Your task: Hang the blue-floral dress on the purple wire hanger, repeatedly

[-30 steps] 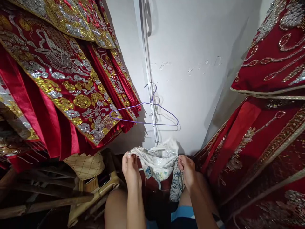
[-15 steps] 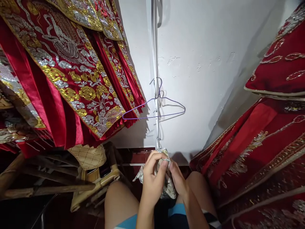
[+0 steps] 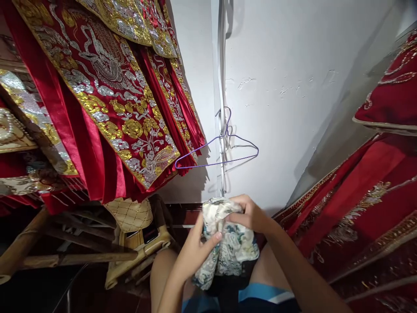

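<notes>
Bunched between my two hands is a patterned cloth (image 3: 231, 243), white with green, blue and yellowish print, hanging above my lap. My left hand (image 3: 197, 245) grips its left side, thumb on the front and the other fingers behind it, partly hidden. On the upper right, my right hand (image 3: 249, 213) pinches the fabric, its fingertips partly covered by folds. What kind of garment or cloth it is, I cannot tell. Beyond my hands a purple wire hanger (image 3: 216, 164) hangs by its hook on a pale strap or rail (image 3: 221, 87) along the wall.
Red garments with gold and silver embroidery (image 3: 130, 126) hang at the left. Another red beaded garment (image 3: 358, 208) fills the right side. Below left stands a bamboo chair (image 3: 143, 254) with a cream quilted piece (image 3: 130, 215) on it. A white wall (image 3: 276, 56) lies ahead.
The cloth has been spread wider and shows more of its print. My hands have moved apart, the right one up over the cloth's top. The view has shifted slightly to the left.
</notes>
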### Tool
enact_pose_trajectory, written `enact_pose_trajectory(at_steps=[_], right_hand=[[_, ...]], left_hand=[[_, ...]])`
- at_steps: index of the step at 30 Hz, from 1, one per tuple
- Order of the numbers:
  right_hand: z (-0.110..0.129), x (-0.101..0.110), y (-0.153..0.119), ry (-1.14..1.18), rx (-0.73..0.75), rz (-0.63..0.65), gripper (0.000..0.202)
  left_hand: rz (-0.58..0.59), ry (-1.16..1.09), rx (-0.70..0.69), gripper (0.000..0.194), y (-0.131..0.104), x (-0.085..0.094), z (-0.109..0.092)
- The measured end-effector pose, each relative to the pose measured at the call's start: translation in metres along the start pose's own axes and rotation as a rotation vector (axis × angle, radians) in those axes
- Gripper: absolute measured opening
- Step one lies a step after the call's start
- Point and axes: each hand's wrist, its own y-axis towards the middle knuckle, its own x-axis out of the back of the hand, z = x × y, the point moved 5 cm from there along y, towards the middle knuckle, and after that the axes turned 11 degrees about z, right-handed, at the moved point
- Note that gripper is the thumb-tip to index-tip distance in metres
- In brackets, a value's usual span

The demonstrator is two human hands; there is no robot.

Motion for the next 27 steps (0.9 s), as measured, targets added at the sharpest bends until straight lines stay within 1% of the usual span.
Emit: enact_pose_trajectory(at_steps=[1,2,4,5,7,8,9,10,11,12,14,16,18,20,22,24,27], right_hand=[[0.006,0.012,0.001,-0.016,0.016,-0.018,0.015],[0.012,0.025,0.003,-0.042,0.045,-0.052,0.013],[0.026,0.059,0.005,-0.128,0.152,-0.18,0.007],[0.031,0.077,0.006,-0.188,0.218,-0.267,0.008],[0.038,0.111,0.01,-0.313,0.313,-0.433,0.021],[0.037,0.125,0.015,-0.368,0.323,-0.466,0.031],[0.033,0.136,0.022,-0.413,0.307,-0.473,0.04],[0.027,0.144,0.029,-0.441,0.27,-0.452,0.048],[0.019,0.149,0.037,-0.444,0.222,-0.419,0.051],[0.009,0.152,0.044,-0.429,0.175,-0.392,0.05],[-0.008,0.155,0.054,-0.373,0.119,-0.372,0.035],[-0.021,0.154,0.056,-0.336,0.12,-0.358,0.021],[-0.028,0.155,0.05,-0.338,0.139,-0.348,0.019],[-0.03,0.16,0.039,-0.347,0.158,-0.355,0.023],[-0.03,0.167,0.025,-0.356,0.169,-0.384,0.024],[-0.027,0.175,0.011,-0.364,0.174,-0.427,0.024],[-0.018,0.178,-0.005,-0.381,0.173,-0.465,0.023]], left_hand=[[0.126,0.006,0.07,0.047,-0.002,-0.002,0.009],[0.218,0.033,0.123,0.044,-0.005,-0.002,0.017],[0.313,0.138,0.185,0.045,-0.012,0.004,0.029],[0.33,0.202,0.198,0.046,-0.014,0.01,0.033],[0.333,0.328,0.211,0.045,-0.016,0.026,0.037],[0.312,0.401,0.219,0.045,-0.015,0.037,0.036],[0.278,0.482,0.22,0.044,-0.013,0.048,0.033],[0.236,0.561,0.213,0.041,-0.011,0.06,0.028],[0.195,0.634,0.2,0.038,-0.007,0.072,0.022],[0.164,0.695,0.185,0.036,-0.003,0.082,0.014],[0.121,0.79,0.169,0.034,0.005,0.098,0.001],[0.069,0.891,0.198,0.034,0.013,0.111,-0.007],[0.019,0.985,0.247,0.033,0.019,0.121,-0.01],[-0.014,1.013,0.276,0.035,0.025,0.127,-0.011],[-0.033,0.975,0.243,0.04,0.031,0.129,-0.015],[-0.073,0.914,0.151,0.042,0.038,0.129,-0.027],[-0.187,0.83,0.011,0.047,0.049,0.13,-0.051]])
